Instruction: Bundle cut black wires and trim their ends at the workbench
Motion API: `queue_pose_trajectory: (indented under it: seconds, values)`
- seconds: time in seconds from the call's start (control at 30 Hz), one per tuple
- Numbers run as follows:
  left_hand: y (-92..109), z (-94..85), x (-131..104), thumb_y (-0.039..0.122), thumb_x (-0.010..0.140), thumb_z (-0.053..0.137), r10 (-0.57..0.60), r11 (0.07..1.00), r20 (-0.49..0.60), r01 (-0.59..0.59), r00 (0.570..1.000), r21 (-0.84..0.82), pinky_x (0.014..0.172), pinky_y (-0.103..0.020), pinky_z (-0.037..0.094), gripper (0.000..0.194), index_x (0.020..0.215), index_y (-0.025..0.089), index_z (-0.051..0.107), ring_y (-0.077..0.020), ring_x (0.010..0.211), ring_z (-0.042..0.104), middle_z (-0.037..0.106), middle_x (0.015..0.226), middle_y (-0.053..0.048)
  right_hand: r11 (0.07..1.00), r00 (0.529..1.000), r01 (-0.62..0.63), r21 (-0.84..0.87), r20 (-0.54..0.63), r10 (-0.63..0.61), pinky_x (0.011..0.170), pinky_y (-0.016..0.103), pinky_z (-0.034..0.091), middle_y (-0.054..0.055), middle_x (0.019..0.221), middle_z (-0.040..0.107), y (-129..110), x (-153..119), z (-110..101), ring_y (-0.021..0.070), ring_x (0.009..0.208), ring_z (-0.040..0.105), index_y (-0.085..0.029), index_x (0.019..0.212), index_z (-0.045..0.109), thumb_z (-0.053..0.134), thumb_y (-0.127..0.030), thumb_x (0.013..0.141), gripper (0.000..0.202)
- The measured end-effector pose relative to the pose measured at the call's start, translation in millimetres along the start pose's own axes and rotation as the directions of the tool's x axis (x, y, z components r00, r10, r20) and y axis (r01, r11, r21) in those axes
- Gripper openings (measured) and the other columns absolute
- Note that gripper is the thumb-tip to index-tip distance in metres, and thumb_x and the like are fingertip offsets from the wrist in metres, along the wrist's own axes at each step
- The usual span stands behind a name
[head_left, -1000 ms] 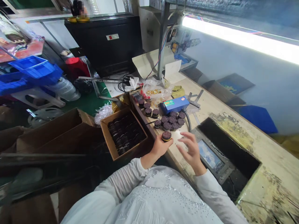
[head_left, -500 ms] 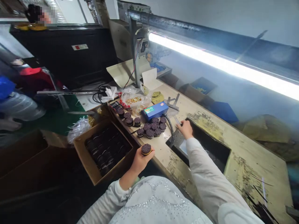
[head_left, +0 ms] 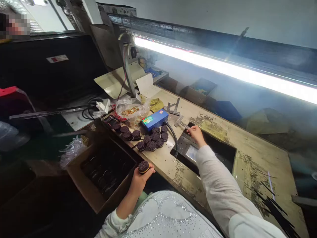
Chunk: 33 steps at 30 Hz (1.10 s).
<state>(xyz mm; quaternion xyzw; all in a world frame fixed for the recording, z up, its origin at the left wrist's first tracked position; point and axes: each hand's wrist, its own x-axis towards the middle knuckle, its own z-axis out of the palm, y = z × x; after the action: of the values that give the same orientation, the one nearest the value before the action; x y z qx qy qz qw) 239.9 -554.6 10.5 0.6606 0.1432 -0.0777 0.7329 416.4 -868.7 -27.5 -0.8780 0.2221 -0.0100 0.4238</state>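
My left hand [head_left: 140, 177] is closed around a dark round piece [head_left: 143, 166] with a knobbly top and a yellow band, held up beside the table's front edge. My right hand [head_left: 197, 135] grips the end of a metal caliper [head_left: 181, 122] over the near end of the table's recess. The caliper's wide head points away to the left. Several similar dark round pieces [head_left: 151, 144] lie clustered on the table, in front of a blue box [head_left: 155, 119]. To the left of my left hand stands a cardboard box [head_left: 83, 188]; dark pieces in it are hard to make out.
A dark recess [head_left: 224, 158] cuts into the worn table [head_left: 250, 142]. A black flexible hose [head_left: 175, 140] runs into it. Behind lie metal tools [head_left: 174, 110] and a plastic bag [head_left: 138, 109] of small bits. A bright tube light [head_left: 210, 62] hangs low above. Dark strips [head_left: 277, 210] lie at right.
The view has swung to the right, so most things sit further left. The caliper shows more clearly in my right hand. My left hand still holds the round piece.
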Motion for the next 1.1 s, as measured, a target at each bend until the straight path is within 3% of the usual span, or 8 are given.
queue_pose_trajectory:
  seconds: [0.1,0.17,0.23,0.37,0.47,0.63,0.87,1.1]
  values:
    - [-3.5,1.5,3.0,0.029,0.061,0.075,-0.018,1.000,0.018,0.018,1.000,-0.006,0.068,-0.025,0.049,0.018,0.069,0.016,0.065,-0.0139,0.066,0.061,0.065,0.074,0.000,0.989,0.989,0.142,0.035,-0.056,-0.140,0.066,0.027,0.049,0.003,0.077,0.072,25.0,-16.9,-38.5,0.0155,0.063,0.064,-0.019,0.101,0.058,0.050,-0.032,0.080,0.026]
    - [-7.3,3.4,5.3,0.029,0.059,0.076,-0.037,0.999,0.023,0.037,0.999,-0.013,0.066,-0.025,0.049,0.019,0.068,0.016,0.065,-0.0138,0.065,0.060,0.065,0.073,0.000,0.974,0.973,0.226,-0.006,-0.032,-0.227,0.067,0.029,0.049,0.004,0.073,0.071,48.3,-31.3,-59.3,0.0174,0.064,0.064,-0.019,0.096,0.064,0.052,-0.033,0.078,0.025]
    - [-10.6,6.3,7.2,0.029,0.058,0.076,-0.047,0.999,0.036,0.047,0.998,-0.012,0.065,-0.024,0.049,0.020,0.069,0.016,0.065,-0.0136,0.065,0.060,0.065,0.073,0.000,0.982,0.983,0.184,-0.048,0.029,-0.183,0.067,0.030,0.049,0.005,0.072,0.072,72.9,-45.5,-70.3,0.0186,0.065,0.066,-0.019,0.090,0.068,0.053,-0.033,0.078,0.024]
    - [-11.8,15.2,8.2,0.028,0.060,0.076,-0.050,0.999,0.088,0.049,0.995,0.010,0.066,-0.025,0.049,0.019,0.069,0.015,0.066,-0.0136,0.065,0.060,0.065,0.073,-0.001,0.997,0.997,-0.025,-0.075,0.076,0.030,0.061,0.028,0.050,0.007,0.073,0.073,112.8,-63.5,-63.8,0.0184,0.062,0.068,-0.015,0.087,0.071,0.051,-0.028,0.079,0.025]
    - [-10.2,22.3,7.6,0.028,0.060,0.076,-0.036,0.999,0.119,0.035,0.992,0.015,0.068,-0.026,0.050,0.018,0.068,0.015,0.066,-0.0141,0.065,0.060,0.065,0.073,-0.001,0.993,0.994,-0.074,-0.096,0.076,0.082,0.057,0.026,0.050,0.009,0.074,0.074,128.8,-64.6,-50.1,0.0178,0.061,0.068,-0.012,0.088,0.071,0.049,-0.025,0.081,0.026]
    - [-11.0,27.6,4.5,0.028,0.060,0.076,-0.043,0.999,0.120,0.039,0.992,0.038,0.069,-0.027,0.050,0.020,0.070,0.015,0.066,-0.0146,0.065,0.061,0.065,0.075,-0.001,0.981,0.993,-0.069,-0.181,0.085,0.085,0.067,0.026,0.052,0.006,0.077,0.075,137.3,-53.6,-37.9,0.0175,0.069,0.069,-0.015,0.091,0.073,0.050,-0.024,0.082,0.026]
    - [-10.7,27.8,-0.8,0.029,0.061,0.075,-0.052,0.997,0.114,0.044,0.992,0.071,0.071,-0.027,0.050,0.018,0.069,0.015,0.066,-0.0143,0.067,0.060,0.065,0.074,-0.001,0.942,0.989,0.008,-0.334,0.139,0.041,0.080,0.025,0.048,0.004,0.081,0.075,129.3,-43.0,-29.3,0.0182,0.083,0.070,-0.020,0.095,0.075,0.052,-0.023,0.083,0.026]
    - [-11.4,29.0,0.5,0.028,0.060,0.075,-0.049,0.996,0.117,0.040,0.992,0.079,0.070,-0.028,0.050,0.018,0.069,0.016,0.066,-0.0155,0.066,0.061,0.066,0.073,-0.002,0.881,0.988,0.025,-0.472,0.148,0.051,0.085,0.025,0.046,0.006,0.095,0.075,129.2,-47.2,-40.9,0.0195,0.094,0.068,-0.021,0.100,0.075,0.052,-0.023,0.084,0.028]
